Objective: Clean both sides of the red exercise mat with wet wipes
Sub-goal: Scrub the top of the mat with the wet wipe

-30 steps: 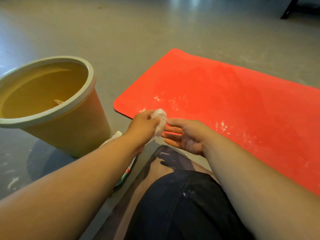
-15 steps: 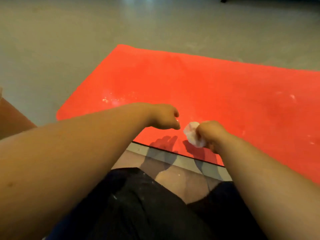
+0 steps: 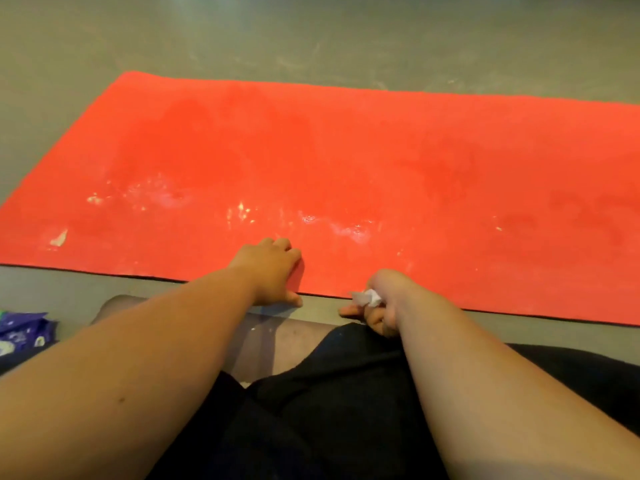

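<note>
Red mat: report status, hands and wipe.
Left hand rests on red mat, near edge. Right hand grips crumpled wipe at that edge. White smears along mat's near strip. Wipe pack far left, off mat.

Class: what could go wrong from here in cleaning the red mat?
1. The crumpled white wet wipe in the right hand looks small; it may smear the whitish residue patches instead of lifting them.
2. The red exercise mat lies on a scuffed grey floor; flipping it could dirty this upper side.
</note>
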Demonstrator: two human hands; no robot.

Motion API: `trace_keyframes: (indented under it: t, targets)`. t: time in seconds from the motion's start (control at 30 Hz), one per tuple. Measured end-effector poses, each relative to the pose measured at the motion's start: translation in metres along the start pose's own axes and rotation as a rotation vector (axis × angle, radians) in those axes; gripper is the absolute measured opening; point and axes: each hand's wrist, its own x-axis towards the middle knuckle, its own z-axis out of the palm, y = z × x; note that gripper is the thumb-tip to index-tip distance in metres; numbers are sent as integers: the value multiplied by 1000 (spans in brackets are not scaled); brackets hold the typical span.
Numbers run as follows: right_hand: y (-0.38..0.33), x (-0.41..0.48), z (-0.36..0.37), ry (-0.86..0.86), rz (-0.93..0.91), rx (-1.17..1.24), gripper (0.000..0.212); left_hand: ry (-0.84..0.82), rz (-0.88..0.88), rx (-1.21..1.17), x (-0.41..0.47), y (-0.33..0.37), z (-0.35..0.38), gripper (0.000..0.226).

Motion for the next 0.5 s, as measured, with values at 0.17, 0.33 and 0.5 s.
trace_keyframes:
  t: [0.17, 0.33, 0.5]
  targets:
    - [9, -1, 13, 30, -127, 484, 16, 74, 118, 104, -1, 9, -4, 41]
    - [9, 1, 22, 145, -196, 651, 32, 163, 61, 163, -2, 18, -9, 42]
    - [7, -1, -2, 211, -107, 529, 28, 212, 55, 189, -3, 23, -10, 35]
